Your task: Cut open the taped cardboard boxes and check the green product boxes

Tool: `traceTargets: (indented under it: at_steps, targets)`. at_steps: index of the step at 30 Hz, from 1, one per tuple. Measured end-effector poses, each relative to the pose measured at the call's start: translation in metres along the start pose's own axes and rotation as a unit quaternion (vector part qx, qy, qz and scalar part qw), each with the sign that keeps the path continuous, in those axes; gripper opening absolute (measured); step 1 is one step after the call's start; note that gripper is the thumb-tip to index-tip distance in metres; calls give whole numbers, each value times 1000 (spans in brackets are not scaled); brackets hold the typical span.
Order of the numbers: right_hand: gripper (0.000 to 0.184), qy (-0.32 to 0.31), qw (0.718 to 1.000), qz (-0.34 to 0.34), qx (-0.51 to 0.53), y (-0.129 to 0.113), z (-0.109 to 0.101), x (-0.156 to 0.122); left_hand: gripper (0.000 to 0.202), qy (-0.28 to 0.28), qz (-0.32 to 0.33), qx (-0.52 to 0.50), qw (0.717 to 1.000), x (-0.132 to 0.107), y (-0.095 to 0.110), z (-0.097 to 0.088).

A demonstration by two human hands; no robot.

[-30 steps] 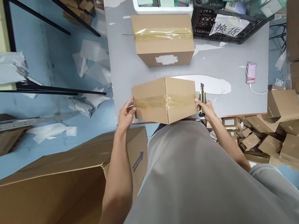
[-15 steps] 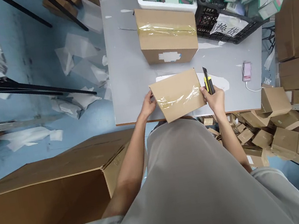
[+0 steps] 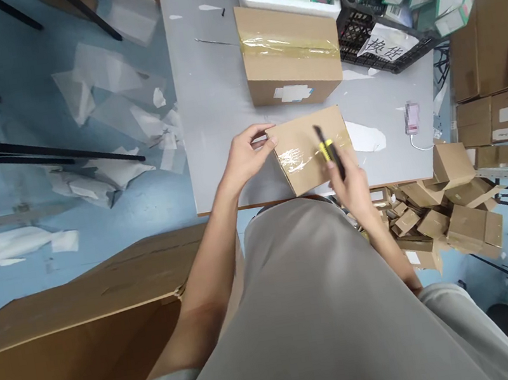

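Note:
A small taped cardboard box (image 3: 304, 143) lies on the grey table (image 3: 210, 94) near its front edge. My left hand (image 3: 244, 155) grips the box's left end, fingers curled over its top edge. My right hand (image 3: 352, 184) is closed round a yellow and black utility knife (image 3: 329, 151), whose tip rests over the clear tape on top of the box. The right hand is blurred by motion.
A larger taped box (image 3: 289, 49) stands behind. A white bin (image 3: 287, 5) and a black crate (image 3: 380, 41) hold green and white cartons at the back. A phone (image 3: 411, 117) lies at the right. Small boxes (image 3: 445, 211) pile on the floor right, a big carton (image 3: 88, 332) left.
The small box was turned and set flat on the table. My right hand brought the knife from the box's right side onto its taped top; my left hand shifted to the upper left edge.

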State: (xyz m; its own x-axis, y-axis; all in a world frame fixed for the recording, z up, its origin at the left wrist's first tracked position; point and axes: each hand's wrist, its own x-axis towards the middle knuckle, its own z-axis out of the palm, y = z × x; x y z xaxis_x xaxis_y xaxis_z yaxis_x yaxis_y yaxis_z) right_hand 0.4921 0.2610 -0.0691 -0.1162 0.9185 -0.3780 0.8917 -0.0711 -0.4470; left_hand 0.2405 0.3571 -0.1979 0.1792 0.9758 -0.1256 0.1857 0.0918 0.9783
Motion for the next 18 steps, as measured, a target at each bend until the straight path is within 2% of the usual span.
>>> traceTargets:
  at_steps: [4,8,18]
  targets:
    - [63,-14,997,6,71,-35,23,-14,51,-15,0,-7,1000,2,0,-3]
    - [63,-26,997,12,68,-49,35,-11,47,-19,6,-8,1000,2,2,-3]
    - [68,-70,995,67,-15,-83,26,-13,47,-24,18,-17,999,2,1,-2]
